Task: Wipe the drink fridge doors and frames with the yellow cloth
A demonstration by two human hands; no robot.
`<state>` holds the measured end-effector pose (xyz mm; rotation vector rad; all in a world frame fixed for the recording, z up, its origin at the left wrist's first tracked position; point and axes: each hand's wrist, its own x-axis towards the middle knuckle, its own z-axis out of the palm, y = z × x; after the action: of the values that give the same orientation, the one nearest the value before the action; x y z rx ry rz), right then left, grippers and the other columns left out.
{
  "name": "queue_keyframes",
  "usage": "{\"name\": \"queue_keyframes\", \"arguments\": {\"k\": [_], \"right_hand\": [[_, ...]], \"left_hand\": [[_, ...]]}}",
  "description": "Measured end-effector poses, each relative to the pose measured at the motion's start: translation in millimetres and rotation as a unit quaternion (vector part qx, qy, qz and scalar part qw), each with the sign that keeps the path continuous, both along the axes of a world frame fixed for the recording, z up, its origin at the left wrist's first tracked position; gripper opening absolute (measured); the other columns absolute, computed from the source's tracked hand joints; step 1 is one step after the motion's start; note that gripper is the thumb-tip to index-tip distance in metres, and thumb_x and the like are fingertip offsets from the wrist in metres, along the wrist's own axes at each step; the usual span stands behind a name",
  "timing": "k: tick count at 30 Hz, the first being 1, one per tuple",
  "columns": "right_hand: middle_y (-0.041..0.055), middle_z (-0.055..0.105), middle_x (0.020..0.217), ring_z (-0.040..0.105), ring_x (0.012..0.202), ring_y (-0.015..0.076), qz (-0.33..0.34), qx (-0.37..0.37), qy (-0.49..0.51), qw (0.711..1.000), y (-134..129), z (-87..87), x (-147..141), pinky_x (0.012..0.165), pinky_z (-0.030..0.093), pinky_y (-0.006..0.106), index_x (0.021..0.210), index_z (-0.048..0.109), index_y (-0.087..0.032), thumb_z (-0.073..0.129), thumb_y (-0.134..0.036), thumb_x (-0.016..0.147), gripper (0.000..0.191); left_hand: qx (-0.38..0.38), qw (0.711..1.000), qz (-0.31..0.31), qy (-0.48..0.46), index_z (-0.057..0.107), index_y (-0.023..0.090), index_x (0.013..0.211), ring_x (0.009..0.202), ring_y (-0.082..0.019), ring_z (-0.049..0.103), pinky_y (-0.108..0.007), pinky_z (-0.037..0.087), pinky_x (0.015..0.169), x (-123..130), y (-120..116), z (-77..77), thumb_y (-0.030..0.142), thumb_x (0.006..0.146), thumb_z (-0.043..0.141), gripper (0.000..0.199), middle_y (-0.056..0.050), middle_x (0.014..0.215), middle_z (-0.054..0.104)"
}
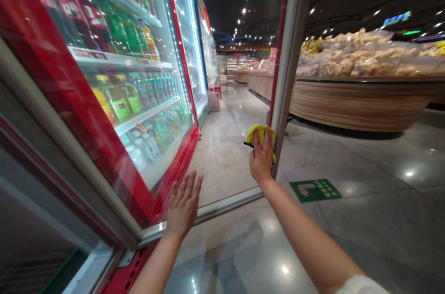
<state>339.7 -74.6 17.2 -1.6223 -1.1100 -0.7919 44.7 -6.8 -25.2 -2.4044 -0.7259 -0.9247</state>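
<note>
A yellow cleaning cloth [259,133] with a dark edge lies under the fingers of my right hand [262,159]. That hand presses it against the glass door [227,145], low down beside the grey upright frame [285,53]. My left hand [183,203] is open, its fingers stretched upward near the bottom rail [225,202] of the same door. Whether its palm touches the glass, I cannot tell. The door stands swung out from a red-framed drinks cooler [189,164] on the left.
Bottled drinks [121,94] fill the cooler's lit shelves. To the right stands a rounded wood-panelled display [354,104] heaped with bagged goods [361,55]. A green exit sign [315,190] is on the grey floor. Red crates [215,99] stand further down the aisle.
</note>
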Motion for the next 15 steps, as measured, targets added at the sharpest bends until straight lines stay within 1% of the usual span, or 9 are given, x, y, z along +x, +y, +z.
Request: {"name": "queue_keyframes", "arguments": {"k": [1, 3, 5, 6, 8, 10, 13, 15], "right_hand": [[0.0069, 0.004, 0.174, 0.013, 0.159, 0.0344, 0.003, -0.011, 0.002, 1.000, -2, -15.1, 0, 0.122, 0.032, 0.062, 0.163, 0.022, -0.031, 0.043, -0.001, 0.087, 0.085], [0.0089, 0.011, 0.173, 0.017, 0.158, 0.0330, 0.013, -0.033, 0.001, 0.999, -8, -41.4, 2, 0.121, 0.036, 0.059, 0.161, 0.031, -0.029, 0.042, 0.001, 0.086, 0.082], [0.0114, 0.022, 0.170, 0.027, 0.155, 0.0314, 0.030, -0.054, 0.000, 0.998, -16, -58.7, 7, 0.118, 0.041, 0.056, 0.156, 0.042, -0.027, 0.040, 0.003, 0.085, 0.078], [0.0126, 0.029, 0.168, 0.033, 0.153, 0.0305, 0.043, -0.062, -0.003, 0.997, -21, -63.4, 11, 0.116, 0.044, 0.055, 0.153, 0.047, -0.026, 0.039, 0.004, 0.085, 0.075], [0.0138, 0.041, 0.161, 0.043, 0.147, 0.0286, 0.064, -0.057, -0.014, 0.996, -35, -66.0, 20, 0.113, 0.048, 0.052, 0.148, 0.053, -0.026, 0.038, 0.004, 0.085, 0.071], [0.0124, 0.046, 0.157, 0.046, 0.145, 0.0275, 0.060, -0.019, -0.035, 0.997, -49, -62.9, 30, 0.114, 0.047, 0.052, 0.146, 0.055, -0.029, 0.039, 0.002, 0.087, 0.068], [0.0093, 0.040, 0.161, 0.038, 0.150, 0.0279, 0.017, 0.047, -0.052, 0.997, -60, -55.1, 44, 0.119, 0.041, 0.055, 0.147, 0.054, -0.033, 0.040, -0.001, 0.091, 0.066], [0.0099, 0.035, 0.163, 0.034, 0.152, 0.0280, 0.011, 0.049, -0.037, 0.998, -57, -48.0, 53, 0.119, 0.040, 0.055, 0.151, 0.049, -0.030, 0.038, 0.000, 0.091, 0.068]], "left_hand": [[0.003, 1.000, -0.006, 0.000, 0.005, 0.026, 0.164, 0.158, -0.015, 0.004, -0.043, -0.003, 0.131, 5, -3, -0.1, 0.015, 0.093, 0.054, 0.088, -0.004, 0.167, 0.026], [0.003, 1.000, -0.026, 0.014, 0.006, 0.027, 0.164, 0.158, -0.015, 0.006, -0.040, -0.002, 0.131, 18, -8, 0.6, 0.015, 0.092, 0.053, 0.087, -0.003, 0.166, 0.029], [-0.008, 0.998, -0.043, 0.038, 0.011, 0.030, 0.164, 0.158, -0.016, 0.012, -0.040, 0.001, 0.131, 33, -14, 2.2, 0.012, 0.090, 0.053, 0.087, -0.001, 0.166, 0.030], [-0.014, 0.997, -0.050, 0.050, 0.015, 0.031, 0.164, 0.158, -0.017, 0.015, -0.040, 0.003, 0.132, 41, -17, 3.3, 0.011, 0.088, 0.054, 0.087, 0.000, 0.166, 0.031], [-0.025, 0.995, -0.064, 0.072, 0.022, 0.031, 0.163, 0.157, -0.019, 0.021, -0.040, 0.007, 0.132, 58, -23, 5.5, 0.009, 0.086, 0.054, 0.086, 0.000, 0.166, 0.031], [-0.031, 0.993, -0.076, 0.089, 0.029, 0.032, 0.161, 0.156, -0.020, 0.025, -0.042, 0.010, 0.131, 74, -28, 7.2, 0.008, 0.085, 0.054, 0.084, 0.001, 0.167, 0.030], [-0.034, 0.990, -0.091, 0.103, 0.034, 0.030, 0.160, 0.156, -0.021, 0.027, -0.043, 0.018, 0.130, 94, -32, 7.4, 0.010, 0.085, 0.055, 0.080, 0.000, 0.167, 0.030], [-0.038, 0.989, -0.092, 0.107, 0.034, 0.030, 0.159, 0.156, -0.023, 0.027, -0.045, 0.023, 0.128, 103, -32, 4.7, 0.013, 0.085, 0.056, 0.079, 0.000, 0.167, 0.029]]}}
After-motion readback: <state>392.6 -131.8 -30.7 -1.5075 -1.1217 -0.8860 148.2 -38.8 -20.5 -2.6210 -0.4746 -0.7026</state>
